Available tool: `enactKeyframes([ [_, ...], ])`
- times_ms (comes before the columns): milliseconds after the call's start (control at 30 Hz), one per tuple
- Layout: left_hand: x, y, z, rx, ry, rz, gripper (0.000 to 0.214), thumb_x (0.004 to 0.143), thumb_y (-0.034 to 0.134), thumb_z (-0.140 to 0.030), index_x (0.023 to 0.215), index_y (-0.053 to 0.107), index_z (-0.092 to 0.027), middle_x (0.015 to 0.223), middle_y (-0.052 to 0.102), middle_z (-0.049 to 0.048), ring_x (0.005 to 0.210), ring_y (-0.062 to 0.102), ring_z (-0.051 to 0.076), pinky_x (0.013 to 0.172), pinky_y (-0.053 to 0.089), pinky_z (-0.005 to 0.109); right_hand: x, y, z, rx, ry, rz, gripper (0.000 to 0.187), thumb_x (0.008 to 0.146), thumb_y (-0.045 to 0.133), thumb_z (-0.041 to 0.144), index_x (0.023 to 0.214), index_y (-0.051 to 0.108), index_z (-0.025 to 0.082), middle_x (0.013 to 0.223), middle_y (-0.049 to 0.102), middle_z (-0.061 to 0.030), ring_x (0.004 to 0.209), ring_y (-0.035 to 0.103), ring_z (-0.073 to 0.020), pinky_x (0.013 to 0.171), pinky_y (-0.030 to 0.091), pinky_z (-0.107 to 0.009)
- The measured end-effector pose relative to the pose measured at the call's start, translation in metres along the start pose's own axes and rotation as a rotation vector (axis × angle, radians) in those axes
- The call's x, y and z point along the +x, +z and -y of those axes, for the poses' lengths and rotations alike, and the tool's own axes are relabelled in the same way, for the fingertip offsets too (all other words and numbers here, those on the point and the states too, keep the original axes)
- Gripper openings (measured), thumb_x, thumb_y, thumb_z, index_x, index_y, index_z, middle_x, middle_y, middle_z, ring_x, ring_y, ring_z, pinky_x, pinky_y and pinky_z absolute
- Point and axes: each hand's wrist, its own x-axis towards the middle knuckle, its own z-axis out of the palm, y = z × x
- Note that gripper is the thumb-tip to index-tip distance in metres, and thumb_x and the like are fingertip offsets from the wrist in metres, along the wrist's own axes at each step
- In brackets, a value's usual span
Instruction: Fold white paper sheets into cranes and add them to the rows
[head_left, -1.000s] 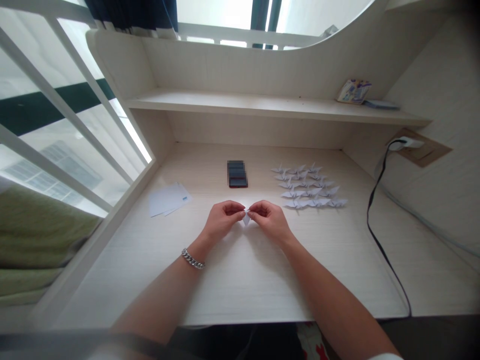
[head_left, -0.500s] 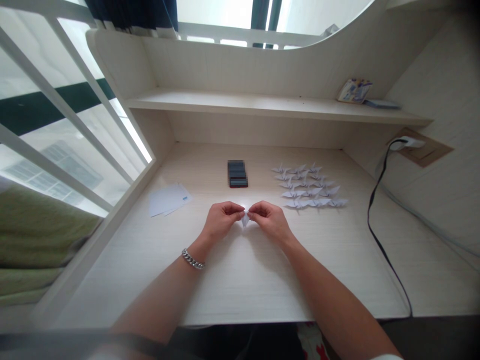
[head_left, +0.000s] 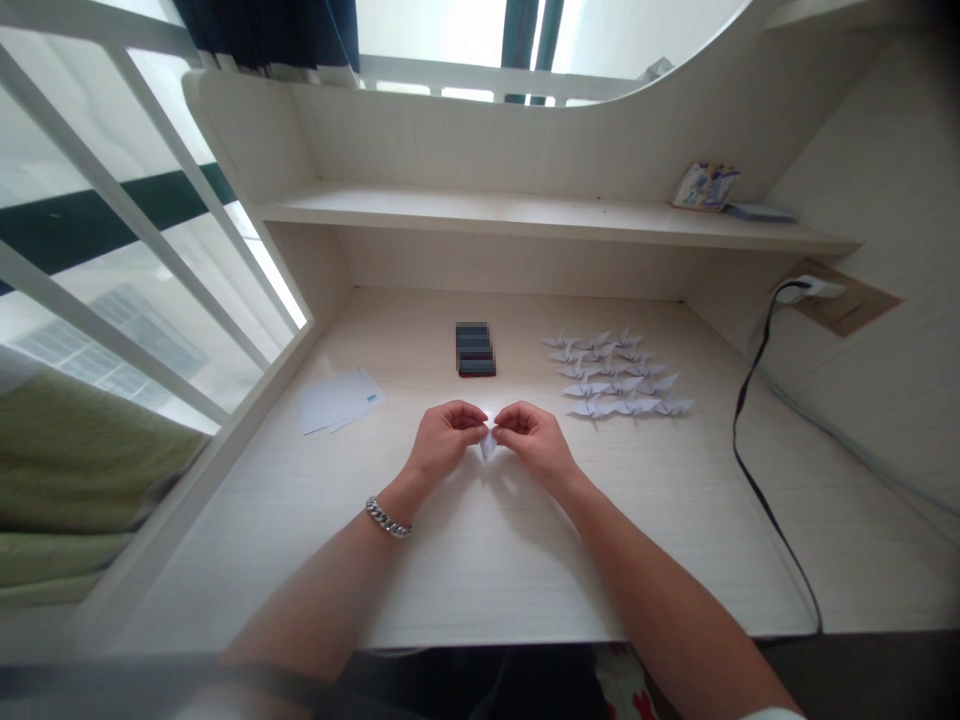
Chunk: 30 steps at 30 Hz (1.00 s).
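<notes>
Between my two hands is a small folded piece of white paper [head_left: 488, 446], pointed at its lower end. My left hand [head_left: 448, 437] pinches its left side between thumb and fingers. On the other side my right hand [head_left: 534, 437] pinches it the same way. Fingertips hide the upper part of the fold. Several white paper cranes [head_left: 611, 387] stand in rows on the desk, beyond my right hand and to its right. A couple of flat white paper sheets [head_left: 337, 400] lie overlapping to the left.
A dark, blurred-out rectangular object [head_left: 475, 350] lies on the desk [head_left: 480, 580] behind my hands. A black cable [head_left: 739, 430] runs from a wall socket [head_left: 840, 297] down the right side. Above the back runs a shelf [head_left: 480, 208] with a small colourful packet [head_left: 705, 187].
The view has shifted slightly. Both hands keep their pinch on the folded paper, and its pointed end sits a touch lower, with the fingers barely moved.
</notes>
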Motion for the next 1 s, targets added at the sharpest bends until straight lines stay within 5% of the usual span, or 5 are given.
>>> enactKeyframes([
  [233,0.0000,0.0063,0.0017,-0.036,-0.004,-0.035,0.021,0.059,0.071,-0.017,0.077,0.062,-0.013,0.070,0.064,0.0024,0.065,0.060,0.012,0.059,0.046,0.023,0.0021,-0.0012,-0.0036,0.095,-0.007,-0.019,0.012,0.063,0.064,0.019,0.073,0.059,0.018,0.067,0.059,0.0006,0.060,0.054,-0.0125,0.058,0.043,-0.025],
  [500,-0.0005,0.0058,0.0042,-0.099,-0.034,0.067,0.036,0.063,0.073,-0.024,0.093,0.056,-0.013,0.072,0.065,0.0031,0.065,0.062,0.013,0.064,0.048,0.026,0.0029,-0.0028,-0.0042,0.127,0.023,-0.050,0.019,0.066,0.066,0.027,0.081,0.059,0.018,0.068,0.062,-0.0010,0.063,0.059,-0.0150,0.063,0.047,-0.028],
  [700,-0.0047,0.0042,0.0053,0.111,0.054,0.044,0.033,0.068,0.068,-0.028,0.097,0.056,-0.017,0.075,0.066,0.0037,0.072,0.063,0.016,0.069,0.048,0.028,0.0013,-0.0044,0.0009,-0.123,-0.006,0.069,0.019,0.071,0.062,0.031,0.084,0.066,0.017,0.076,0.067,-0.0045,0.071,0.060,-0.0170,0.065,0.046,-0.028],
  [1000,-0.0070,0.0103,0.0024,0.156,0.149,0.082,0.025,0.073,0.064,-0.029,0.093,0.059,-0.016,0.084,0.066,0.0063,0.077,0.063,0.016,0.072,0.049,0.028,0.0012,0.0002,-0.0009,-0.088,-0.024,-0.088,0.016,0.073,0.060,0.033,0.071,0.064,0.017,0.062,0.060,-0.0012,0.060,0.053,-0.0140,0.058,0.043,-0.026],
])
